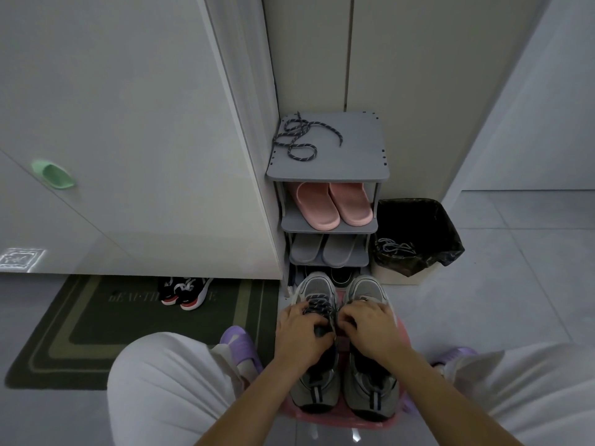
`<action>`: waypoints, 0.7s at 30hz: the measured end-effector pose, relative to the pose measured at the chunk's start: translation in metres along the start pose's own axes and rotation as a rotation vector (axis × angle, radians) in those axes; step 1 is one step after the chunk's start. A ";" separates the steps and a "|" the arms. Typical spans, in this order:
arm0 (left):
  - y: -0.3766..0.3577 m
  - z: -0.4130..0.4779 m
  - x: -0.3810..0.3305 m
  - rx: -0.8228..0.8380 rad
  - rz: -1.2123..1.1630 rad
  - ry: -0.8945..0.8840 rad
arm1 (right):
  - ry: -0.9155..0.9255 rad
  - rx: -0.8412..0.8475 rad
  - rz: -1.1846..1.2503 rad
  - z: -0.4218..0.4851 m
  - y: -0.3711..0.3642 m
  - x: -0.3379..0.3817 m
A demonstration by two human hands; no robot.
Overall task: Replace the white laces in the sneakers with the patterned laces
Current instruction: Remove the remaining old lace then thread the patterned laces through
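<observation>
Two sneakers [367,381] stood on stool [335,419] between knees, for reach. Threaded lace [318,305] gripped by curled left hand [301,336], for tension. Right hand [370,329] curled beside it, hold unclear. Spare lace [296,136] laid ready on rack [354,149]. White laces [391,246] discarded at bin [431,220].

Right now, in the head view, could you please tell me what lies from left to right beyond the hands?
Green wall fitting, black-and-red shoes on the mat, patterned lace on the shoe rack, white laces on the lined bin.
</observation>
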State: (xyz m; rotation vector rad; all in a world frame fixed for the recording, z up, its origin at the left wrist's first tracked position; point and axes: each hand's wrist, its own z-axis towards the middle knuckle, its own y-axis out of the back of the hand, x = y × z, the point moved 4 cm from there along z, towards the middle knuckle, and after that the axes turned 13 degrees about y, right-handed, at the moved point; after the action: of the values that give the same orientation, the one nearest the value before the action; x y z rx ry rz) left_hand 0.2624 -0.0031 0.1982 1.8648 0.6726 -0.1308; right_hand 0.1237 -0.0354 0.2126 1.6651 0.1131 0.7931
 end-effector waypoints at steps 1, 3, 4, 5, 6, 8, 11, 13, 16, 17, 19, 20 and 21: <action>0.000 0.000 0.000 0.005 -0.009 -0.005 | -0.016 -0.002 -0.001 0.001 0.000 0.000; -0.001 0.001 -0.001 0.003 -0.026 -0.011 | -0.042 -0.012 0.011 0.004 -0.002 0.001; -0.001 0.003 -0.001 -0.001 -0.030 -0.012 | -0.051 -0.015 0.027 0.006 -0.004 0.001; -0.001 0.005 -0.001 -0.009 -0.029 -0.011 | -0.061 -0.013 0.046 0.007 -0.005 0.003; 0.000 0.007 -0.002 -0.016 -0.026 -0.008 | -0.062 -0.021 0.071 0.008 -0.007 0.003; 0.001 0.011 -0.003 -0.015 -0.016 -0.006 | -0.056 -0.044 0.108 0.006 -0.009 0.000; -0.001 0.015 -0.003 -0.005 -0.002 -0.014 | -0.097 -0.209 0.072 -0.004 -0.004 -0.008; -0.002 0.017 -0.002 0.001 -0.010 -0.007 | -0.090 -0.319 -0.011 -0.014 0.003 -0.007; -0.004 0.019 0.000 0.008 -0.063 0.003 | -0.056 -0.127 -0.090 -0.018 -0.005 0.008; -0.004 0.019 0.000 0.011 -0.077 0.006 | -0.088 -0.069 -0.106 -0.017 -0.006 0.010; -0.004 0.020 0.000 0.010 -0.093 0.003 | -0.158 -0.021 -0.129 -0.012 -0.007 0.014; -0.003 0.020 0.000 0.015 -0.099 0.002 | -0.187 -0.007 -0.141 -0.010 -0.009 0.016; -0.003 0.020 0.000 0.020 -0.103 0.004 | -0.209 0.015 -0.152 -0.009 -0.011 0.017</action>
State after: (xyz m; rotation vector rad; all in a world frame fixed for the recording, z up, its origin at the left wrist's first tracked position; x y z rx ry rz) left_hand 0.2656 -0.0206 0.1879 1.8497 0.7728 -0.2016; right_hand 0.1357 -0.0164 0.2107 1.7209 0.0983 0.5023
